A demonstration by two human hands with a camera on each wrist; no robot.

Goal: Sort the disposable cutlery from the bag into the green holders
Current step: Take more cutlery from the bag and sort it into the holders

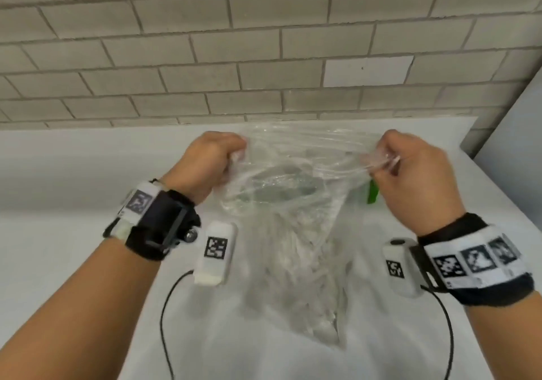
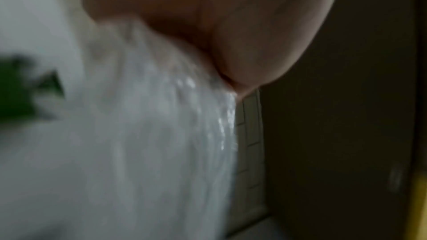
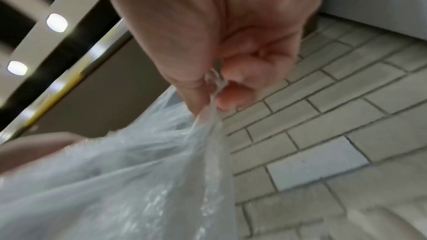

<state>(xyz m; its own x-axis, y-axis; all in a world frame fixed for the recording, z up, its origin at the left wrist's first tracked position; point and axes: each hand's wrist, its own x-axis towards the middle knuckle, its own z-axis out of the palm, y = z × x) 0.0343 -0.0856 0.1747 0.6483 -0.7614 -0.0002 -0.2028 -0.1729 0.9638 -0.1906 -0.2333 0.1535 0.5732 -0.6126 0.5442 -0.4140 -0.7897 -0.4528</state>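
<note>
Both wrists fill the lower corners while the left hand [image 1: 209,165] and right hand [image 1: 410,171] pinch the clear bag [image 1: 293,218] at centre; pull the mouth apart evenly, keeping the cutlery [image 1: 290,265] low inside

Black wristbands [image 1: 158,227] (coded white tags)

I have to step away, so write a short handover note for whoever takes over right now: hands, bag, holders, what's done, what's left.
Left hand: grips the left side of the bag's mouth.
Right hand: pinches the right side, pulling it open.
Bag: clear, held up over the white table, cutlery blurred inside.
Holders: only a green sliver shows behind the bag by the right hand.
Done: bag being opened.
Left: take out all the cutlery and sort it; none visibly sorted.
</note>
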